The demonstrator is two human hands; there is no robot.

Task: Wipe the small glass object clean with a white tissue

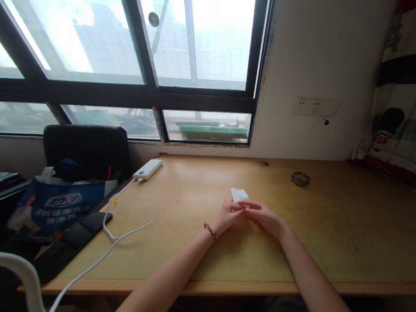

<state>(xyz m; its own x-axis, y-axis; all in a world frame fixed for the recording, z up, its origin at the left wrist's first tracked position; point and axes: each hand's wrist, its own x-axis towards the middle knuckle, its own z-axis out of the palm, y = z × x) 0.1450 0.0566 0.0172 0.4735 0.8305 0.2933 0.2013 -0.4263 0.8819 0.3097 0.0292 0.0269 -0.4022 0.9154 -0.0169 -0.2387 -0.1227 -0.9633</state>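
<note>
A small white piece of tissue or thin paper (240, 195) stands out just beyond my fingertips, above the middle of the wooden table. My left hand (228, 215) has its fingers closed on the lower edge of the white piece. From the other side my right hand (263, 217) pinches the same edge, its fingertips meeting those of my left hand. The fingers cover the lower part of the white piece. A dark bracelet (210, 232) circles my left wrist.
On the wooden table (173, 248) a white power bank (147, 169) lies at the far left, with a white cable (95, 262) trailing off the left edge. A dark coiled object (300, 178) lies far right. A chair (87, 143) with a blue bag (58, 207) stands left.
</note>
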